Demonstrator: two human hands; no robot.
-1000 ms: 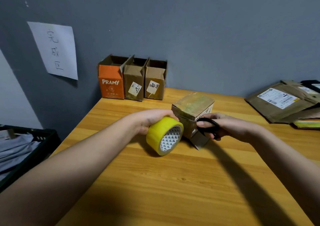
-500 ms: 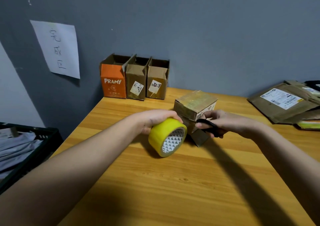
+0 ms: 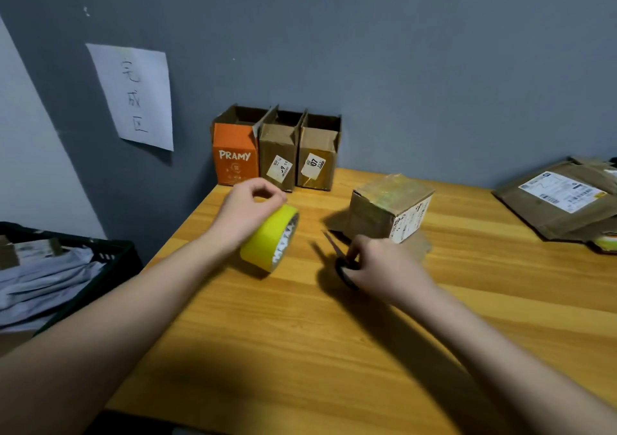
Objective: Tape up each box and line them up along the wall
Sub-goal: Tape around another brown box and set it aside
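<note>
Bench (image 3: pixel 334 351): wooden top, far edge against the grey wall (image 3: pixel 400 50). Paper sign (image 3: pixel 133 97) on the wall above the far-left corner.

Row at wall, far-left corner: three boxes standing touching side by side: orange box (image 3: pixel 235 160), then middle box (image 3: pixel 277 164), then right-hand box (image 3: pixel 317 164). Their top flaps look open, though the angle is poor.

Flat packages (image 3: pixel 561 200) piled at the right edge. Dark crate (image 3: pixel 100 261) w/ cloth off the left edge, below bench level.

Taped box (image 3: pixel 390 210): mid-bench, toward the far edge, glossy tape across its top. Stands free, neither hand on it. Long axis runs roughly diagonal to the wall.

Tape roll (image 3: pixel 270 241): yellow, lying on its rim left of centre. Left hand (image 3: pixel 247 207) curls over its top, fingers pinched at the upper edge; prob. holding the loose tape end, not confirmed.

Right hand (image 3: pixel 384 264) clamped on black scissors (image 3: pixel 344 261), blades pointing up-left, blurred.

Key relation: taped box lies just beyond the right hand, so that hand is nearer, but it is occupied. The open slot in the row is right of the right-hand box, i.e. behind and left of the taped box. Judgement: scissors need setting down first, then the box goes back-left to the wall and is squared to the row.
</note>
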